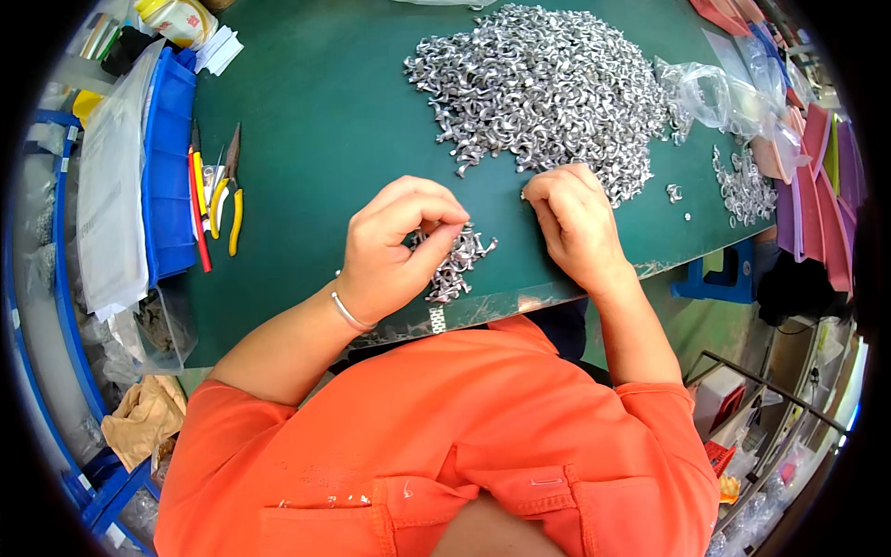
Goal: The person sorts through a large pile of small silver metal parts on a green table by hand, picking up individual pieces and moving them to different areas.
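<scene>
now small clip bunch (457, 263) under left hand (394, 243) fingertips (touching), on table edge.

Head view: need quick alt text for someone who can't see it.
Left hand pinches a cluster of small silver metal clips on a green table; right hand touches the edge of a large clip pile. Yellow-handled pliers lie left.

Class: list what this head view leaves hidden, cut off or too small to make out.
1. Left hand: curled fingers hide its grip on the small cluster.
2. Right hand: fingertips buried in the big pile.
3. Single metal pieces: too small for shape.
4. Pink trays: cut off at the right rim.
</scene>
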Tool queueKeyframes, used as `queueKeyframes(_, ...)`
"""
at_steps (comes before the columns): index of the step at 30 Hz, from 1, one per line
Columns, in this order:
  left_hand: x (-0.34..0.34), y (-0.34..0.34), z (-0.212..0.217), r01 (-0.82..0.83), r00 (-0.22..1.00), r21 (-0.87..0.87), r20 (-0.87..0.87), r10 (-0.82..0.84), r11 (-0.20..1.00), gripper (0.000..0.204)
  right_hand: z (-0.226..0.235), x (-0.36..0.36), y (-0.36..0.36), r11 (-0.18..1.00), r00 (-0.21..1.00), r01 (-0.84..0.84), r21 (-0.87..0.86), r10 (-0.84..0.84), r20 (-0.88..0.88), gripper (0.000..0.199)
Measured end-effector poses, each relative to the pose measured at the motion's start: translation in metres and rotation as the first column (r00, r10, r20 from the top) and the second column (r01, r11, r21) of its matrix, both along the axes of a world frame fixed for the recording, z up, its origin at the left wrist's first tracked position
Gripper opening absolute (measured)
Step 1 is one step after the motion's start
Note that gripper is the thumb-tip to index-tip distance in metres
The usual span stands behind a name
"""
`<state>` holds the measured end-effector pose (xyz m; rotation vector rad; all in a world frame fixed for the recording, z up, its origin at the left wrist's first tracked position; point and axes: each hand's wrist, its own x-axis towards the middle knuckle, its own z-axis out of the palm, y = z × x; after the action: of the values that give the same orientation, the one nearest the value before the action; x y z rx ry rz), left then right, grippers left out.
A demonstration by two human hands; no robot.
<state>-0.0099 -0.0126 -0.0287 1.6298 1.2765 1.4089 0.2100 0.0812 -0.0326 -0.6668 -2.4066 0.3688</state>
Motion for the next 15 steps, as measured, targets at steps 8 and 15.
queueKeyframes(8,-0.001,-0.003,0.001,0.188,0.963,-0.300,0.242,-0.116,0.935,0.013,0.002,-0.042,-0.034,0.982,0.900,-0.157,-0.102,0.100,-0.425,0.029)
queueKeyframes(15,0.005,0.000,-0.001,0.246,0.831,-0.273,0.553,-0.058,0.930,0.007,-0.017,-0.042,-0.044,0.924,0.816,-0.098,-0.369,-0.137,-0.561,0.037)
